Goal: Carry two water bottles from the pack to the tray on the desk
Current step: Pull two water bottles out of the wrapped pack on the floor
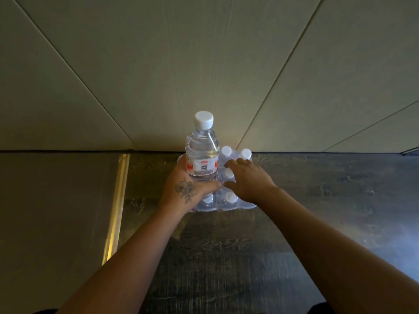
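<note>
A clear water bottle (202,150) with a white cap and a red and white label is held upright above the pack, my left hand (186,189) wrapped around its lower half. The plastic-wrapped pack (229,200) of several white-capped bottles stands on the dark floor against the wall. My right hand (247,177) hovers over the pack's right side, fingers spread above a bottle cap (228,173), holding nothing. No tray or desk is in view.
A pale panelled wall (204,64) rises right behind the pack. The dark wood-look floor (294,223) spreads to the right and front. A brass threshold strip (116,205) divides it from a lighter floor on the left.
</note>
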Tool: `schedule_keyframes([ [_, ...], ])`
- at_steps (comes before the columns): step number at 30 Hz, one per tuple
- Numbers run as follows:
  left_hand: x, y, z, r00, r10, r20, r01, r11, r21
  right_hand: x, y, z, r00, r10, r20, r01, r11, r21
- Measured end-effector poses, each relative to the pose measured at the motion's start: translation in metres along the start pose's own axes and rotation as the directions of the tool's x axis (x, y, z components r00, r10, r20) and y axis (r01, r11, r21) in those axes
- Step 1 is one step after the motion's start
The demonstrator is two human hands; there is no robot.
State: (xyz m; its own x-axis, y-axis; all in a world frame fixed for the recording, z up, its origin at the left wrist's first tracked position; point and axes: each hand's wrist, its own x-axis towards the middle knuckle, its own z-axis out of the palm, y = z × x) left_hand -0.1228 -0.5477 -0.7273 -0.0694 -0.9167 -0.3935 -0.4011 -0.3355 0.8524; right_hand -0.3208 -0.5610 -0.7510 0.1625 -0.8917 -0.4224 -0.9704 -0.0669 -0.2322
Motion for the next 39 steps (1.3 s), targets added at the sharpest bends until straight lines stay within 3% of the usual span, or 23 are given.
schedule_keyframes([
  [4,0.003,-0.006,0.000,1.000,-0.003,0.011,0.003,1.000,-0.022,0.003,-0.002,0.013,0.997,0.005,-0.081,-0.012,0.996,-0.083],
  [12,0.009,-0.019,0.000,0.999,-0.009,0.044,0.010,1.000,-0.015,0.004,0.004,0.022,0.988,-0.017,-0.155,0.005,0.997,-0.076],
  [19,0.013,-0.024,0.000,0.999,0.005,0.049,-0.002,0.998,-0.056,0.006,0.005,0.005,0.981,0.042,-0.190,-0.003,0.979,0.202],
  [23,0.011,-0.021,-0.003,0.997,0.015,0.074,-0.010,0.998,-0.065,0.001,0.009,-0.011,0.961,0.008,-0.277,0.086,0.942,0.326],
  [28,0.012,-0.021,-0.004,0.995,-0.003,0.098,0.012,0.996,-0.089,-0.006,-0.006,-0.041,0.862,0.014,-0.506,0.312,0.773,0.553],
  [34,0.014,-0.024,-0.002,0.994,0.018,0.105,-0.009,0.996,-0.089,-0.004,-0.007,-0.076,0.685,0.035,-0.727,0.476,0.734,0.484],
  [39,0.015,-0.021,0.000,0.996,0.018,0.089,-0.011,0.997,-0.081,-0.003,-0.012,-0.077,0.647,-0.004,-0.762,0.548,0.699,0.461],
])
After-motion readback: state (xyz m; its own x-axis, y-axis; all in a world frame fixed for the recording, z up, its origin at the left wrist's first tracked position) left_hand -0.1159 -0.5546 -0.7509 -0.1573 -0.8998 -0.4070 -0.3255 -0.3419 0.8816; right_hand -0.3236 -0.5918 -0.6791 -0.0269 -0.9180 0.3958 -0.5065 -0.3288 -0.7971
